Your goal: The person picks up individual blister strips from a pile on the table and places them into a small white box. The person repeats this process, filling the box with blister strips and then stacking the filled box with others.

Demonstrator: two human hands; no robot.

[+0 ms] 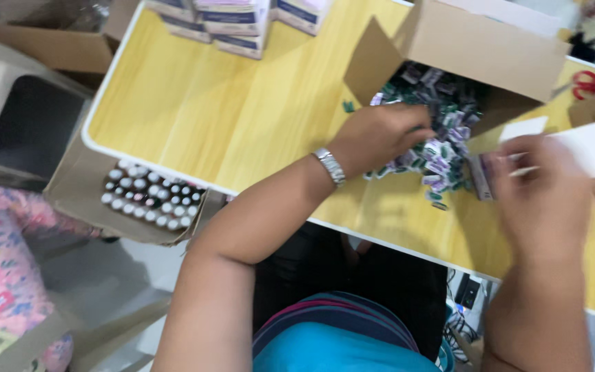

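Yellow wood-grain table (228, 103) with a white rim, and most of the action sits on its right half. A cardboard box (476, 41) lies tipped on its side there, spilling a heap of small purple-and-green packets (442, 138) onto the tabletop.

The left hand (380, 134), with a metal watch (330, 166) on the wrist, reaches across into the near edge of that heap, palm down and fingers curled into the packets. I can't tell whether it has actually closed on one or is just raking through them. The right hand (542, 193) is blurry but looks pinched on a small white carton (580, 148) with its flap open, just right of the heap, with the forearm coming straight up from the bottom edge.

If I were doing this bit, I'd pick one packet cleanly off the edge instead of digging in the middle, and keep the carton's open end turned toward the heap.

Off the table's left corner, a lower box of white-capped bottles (149, 196) sits untouched.
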